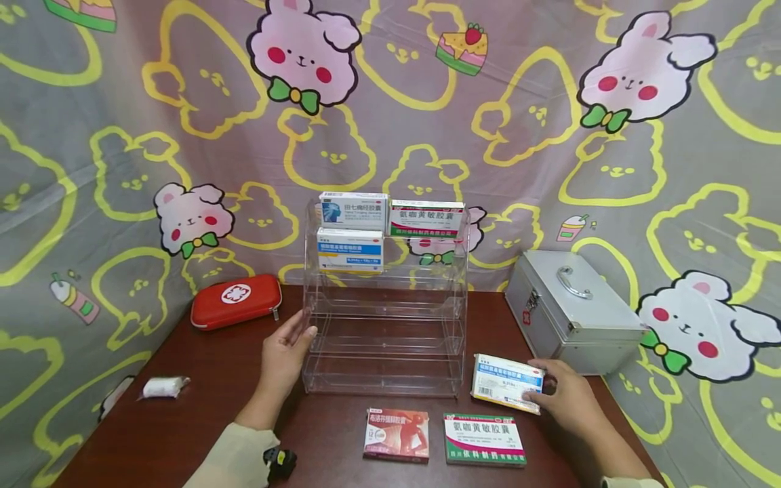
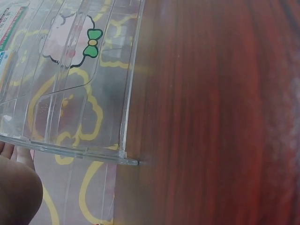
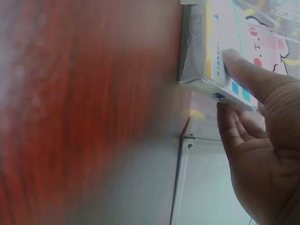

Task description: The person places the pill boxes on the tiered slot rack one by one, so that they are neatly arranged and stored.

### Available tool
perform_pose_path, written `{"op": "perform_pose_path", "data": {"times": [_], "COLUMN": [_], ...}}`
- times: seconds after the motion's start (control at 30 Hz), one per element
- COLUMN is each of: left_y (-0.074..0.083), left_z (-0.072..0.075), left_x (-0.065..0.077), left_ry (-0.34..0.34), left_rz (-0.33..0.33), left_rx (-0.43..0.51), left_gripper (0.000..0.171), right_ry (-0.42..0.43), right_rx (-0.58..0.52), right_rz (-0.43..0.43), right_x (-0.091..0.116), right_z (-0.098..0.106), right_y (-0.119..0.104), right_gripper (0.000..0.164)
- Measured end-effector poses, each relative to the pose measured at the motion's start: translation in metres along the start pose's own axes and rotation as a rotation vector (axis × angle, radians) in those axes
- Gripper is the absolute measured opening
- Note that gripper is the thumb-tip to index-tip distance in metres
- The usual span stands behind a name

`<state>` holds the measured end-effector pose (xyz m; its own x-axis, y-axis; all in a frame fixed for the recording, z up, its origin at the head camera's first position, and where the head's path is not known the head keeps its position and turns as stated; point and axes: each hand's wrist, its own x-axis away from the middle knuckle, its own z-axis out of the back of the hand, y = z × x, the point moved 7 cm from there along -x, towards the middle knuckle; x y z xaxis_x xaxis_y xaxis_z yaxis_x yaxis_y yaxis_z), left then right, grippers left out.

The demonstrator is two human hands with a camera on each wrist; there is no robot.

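Note:
My right hand (image 1: 567,396) pinches a white and blue medicine box (image 1: 508,383) between thumb and fingers, right of the clear tiered display rack (image 1: 384,383). In the right wrist view the thumb lies on the face of this medicine box (image 3: 220,51), with fingers behind it. My left hand (image 1: 285,352) rests at the rack's left side panel, fingers extended along its outside. On the table before the rack lie a red medicine box (image 1: 396,435) and a green and white one (image 1: 485,440).
Upper tiers of the rack hold a blue-pictured medicine box (image 1: 354,211), a green and white box (image 1: 426,220) and a blue and white box (image 1: 350,251). A red zip case (image 1: 236,302) and a small white packet (image 1: 165,387) lie left. A silver metal case (image 1: 573,305) stands right.

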<state>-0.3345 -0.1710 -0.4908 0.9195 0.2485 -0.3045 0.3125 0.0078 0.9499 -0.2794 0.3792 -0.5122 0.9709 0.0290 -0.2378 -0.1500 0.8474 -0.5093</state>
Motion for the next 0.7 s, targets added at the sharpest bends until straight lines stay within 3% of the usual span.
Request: {"op": "perform_pose_path", "data": {"times": [0.13, 0.27, 0.4, 0.53, 0.7], "left_y": [0.001, 0.002, 0.001, 0.0, 0.0], "left_z": [0.0, -0.001, 0.0, 0.0, -0.001], "left_x": [0.0, 0.001, 0.001, 0.0, 0.0], "left_ry": [-0.002, 0.0, 0.007, 0.011, 0.002], "left_rz": [-0.002, -0.011, -0.014, -0.022, -0.039], "left_rx": [0.001, 0.007, 0.023, 0.037, 0.033], "left_gripper": [0.053, 0.053, 0.053, 0.052, 0.052], "right_ry": [0.043, 0.087, 0.157, 0.282, 0.446], "right_rx": [-0.015, -0.073, -0.088, -0.139, -0.352], "right_rz": [-0.037, -0.048, -0.031, -0.012, 0.014], "right_x": [0.004, 0.007, 0.007, 0.002, -0.011], "right_z": [0.009, 0.021, 0.041, 0.07, 0.109], "right_y": [-0.001, -0.006, -0.022, -0.047, -0.084], "right_gripper": [0.037, 0.024, 0.022, 0.025, 0.028]}}
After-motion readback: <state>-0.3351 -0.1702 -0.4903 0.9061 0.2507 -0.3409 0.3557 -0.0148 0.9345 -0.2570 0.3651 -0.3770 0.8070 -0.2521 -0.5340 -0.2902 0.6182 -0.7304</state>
